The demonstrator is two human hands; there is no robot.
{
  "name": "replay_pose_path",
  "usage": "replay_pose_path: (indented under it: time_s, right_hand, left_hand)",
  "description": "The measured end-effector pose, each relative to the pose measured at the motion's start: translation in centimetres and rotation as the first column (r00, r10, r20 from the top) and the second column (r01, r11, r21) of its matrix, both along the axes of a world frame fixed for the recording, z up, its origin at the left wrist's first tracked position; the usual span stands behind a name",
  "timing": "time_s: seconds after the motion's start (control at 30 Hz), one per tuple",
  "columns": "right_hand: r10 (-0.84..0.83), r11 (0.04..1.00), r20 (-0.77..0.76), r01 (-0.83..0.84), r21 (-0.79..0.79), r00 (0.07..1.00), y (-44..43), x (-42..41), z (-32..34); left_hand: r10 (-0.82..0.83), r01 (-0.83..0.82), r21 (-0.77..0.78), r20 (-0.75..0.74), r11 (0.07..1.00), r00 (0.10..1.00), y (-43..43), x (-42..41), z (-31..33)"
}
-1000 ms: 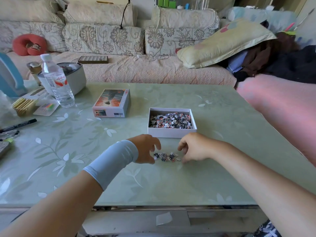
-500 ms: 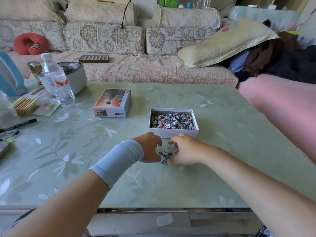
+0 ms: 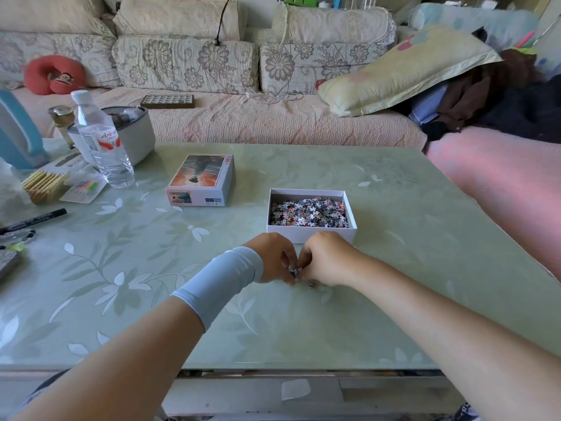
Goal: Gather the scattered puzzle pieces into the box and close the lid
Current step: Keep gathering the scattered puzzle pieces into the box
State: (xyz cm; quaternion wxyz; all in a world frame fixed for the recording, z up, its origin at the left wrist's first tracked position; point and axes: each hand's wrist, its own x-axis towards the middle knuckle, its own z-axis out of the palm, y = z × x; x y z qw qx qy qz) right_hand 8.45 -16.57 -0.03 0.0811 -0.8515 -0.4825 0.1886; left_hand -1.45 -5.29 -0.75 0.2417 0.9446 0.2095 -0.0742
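The open white box (image 3: 311,233) stands mid-table, filled with several small puzzle pieces (image 3: 308,211). Its lid (image 3: 201,180), printed with an orange picture, lies to the left of it. Just in front of the box, my left hand (image 3: 273,258) and my right hand (image 3: 325,259) are pressed together, fingers curled round a small clump of gathered pieces (image 3: 295,271) between them. One stray piece (image 3: 312,285) lies on the table under my right hand. A white band covers my left wrist.
The green floral table (image 3: 409,268) holds a water bottle (image 3: 103,141), a grey pot (image 3: 133,132), a black marker (image 3: 33,221) and small items along its left side. A sofa with cushions stands behind; a pink cover lies at the right.
The hands have closed in from either side, sweeping the row of loose pieces into a clump now pinched between them. The camera view has shifted slightly.
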Motion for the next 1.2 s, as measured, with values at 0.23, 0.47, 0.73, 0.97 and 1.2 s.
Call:
replay_pose_path:
  time_s: [0.23,0.47,0.73,0.97,1.2]
  right_hand:
    - [-0.067,0.998,-0.229,0.069,-0.002,0.971,0.5,1.0,0.3]
    - [-0.126,0.962,-0.350,0.200,0.185,0.928,0.5,3.3,2.8]
    - [-0.186,0.779,-0.124,0.223,0.586,0.975,2.2,6.0,3.2]
    - [-0.087,0.888,0.039,0.059,0.455,0.995,1.0,6.3,2.6]
    - [0.152,0.988,-0.053,-0.152,-0.006,0.987,-1.4,3.2,0.8]
  left_hand:
    - [0.053,-0.053,-0.016,-0.001,0.998,0.999,0.4,1.0,-0.2]
    - [0.220,-0.144,-0.316,0.220,0.938,0.951,1.2,1.8,1.5]
    - [0.328,-0.200,-0.303,0.464,0.932,0.823,3.3,5.6,2.9]
    - [0.139,-0.104,-0.103,0.430,0.989,0.892,2.9,5.1,2.7]
    - [-0.136,0.124,0.095,0.133,0.988,0.982,1.8,0.6,1.6]
